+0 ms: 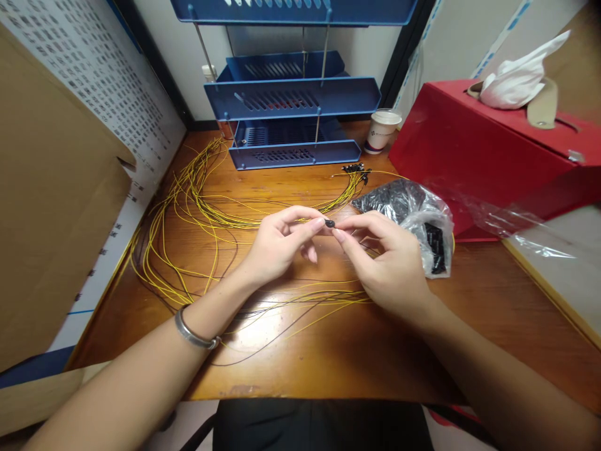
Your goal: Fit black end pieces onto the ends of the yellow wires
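Note:
My left hand (282, 241) and my right hand (380, 257) meet above the middle of a wooden desk (328, 351). Both pinch a small black piece (329, 223) between thumb and forefinger tips. A thin yellow wire seems to run from my left fingers toward the bundle behind, though I cannot trace it clearly. Several yellow wires (188, 207) loop across the desk to the left and under my wrists. Their far ends carry small black caps (355, 168). A clear plastic bag (413, 210) of small black parts lies just right of my right hand.
A blue stacked letter tray (291, 103) stands at the back. A paper cup (382, 130) sits beside a red box (474, 147) with white tissue on top. Cardboard (51, 207) and a printed sheet line the left side. A metal bracelet (195, 335) circles my left wrist.

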Motion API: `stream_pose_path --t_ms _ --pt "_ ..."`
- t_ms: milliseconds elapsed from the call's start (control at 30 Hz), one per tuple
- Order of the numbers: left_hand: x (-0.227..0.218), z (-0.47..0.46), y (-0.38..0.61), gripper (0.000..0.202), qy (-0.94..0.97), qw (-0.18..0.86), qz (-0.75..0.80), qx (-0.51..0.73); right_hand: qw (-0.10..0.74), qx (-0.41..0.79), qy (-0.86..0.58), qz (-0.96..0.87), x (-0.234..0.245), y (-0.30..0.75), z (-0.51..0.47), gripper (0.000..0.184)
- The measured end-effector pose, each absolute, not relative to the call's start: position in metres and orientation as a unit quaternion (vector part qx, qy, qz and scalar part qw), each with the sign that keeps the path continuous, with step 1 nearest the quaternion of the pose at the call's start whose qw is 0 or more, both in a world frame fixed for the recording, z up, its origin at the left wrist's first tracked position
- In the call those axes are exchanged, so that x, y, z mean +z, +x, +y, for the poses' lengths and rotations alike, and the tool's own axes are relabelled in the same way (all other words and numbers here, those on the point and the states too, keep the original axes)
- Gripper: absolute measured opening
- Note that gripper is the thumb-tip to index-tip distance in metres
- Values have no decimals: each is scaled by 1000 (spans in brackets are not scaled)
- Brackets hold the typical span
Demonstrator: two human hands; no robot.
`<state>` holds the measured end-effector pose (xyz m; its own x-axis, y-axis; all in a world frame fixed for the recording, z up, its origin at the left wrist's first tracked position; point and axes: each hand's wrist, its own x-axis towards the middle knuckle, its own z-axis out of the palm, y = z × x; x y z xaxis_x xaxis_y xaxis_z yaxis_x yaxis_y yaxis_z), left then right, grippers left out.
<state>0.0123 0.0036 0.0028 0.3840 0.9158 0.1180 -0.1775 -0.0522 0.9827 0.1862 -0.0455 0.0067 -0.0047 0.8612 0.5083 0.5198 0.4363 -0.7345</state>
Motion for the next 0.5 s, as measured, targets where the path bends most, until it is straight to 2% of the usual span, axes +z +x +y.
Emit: stream_pose_path --t_ms 133,500 --pt "2 4 12 42 562 612 332 447 498 163 -516 -677 7 187 -45 6" --pt "0 5 10 38 563 622 323 438 499 143 -507 -688 7 187 -44 7"
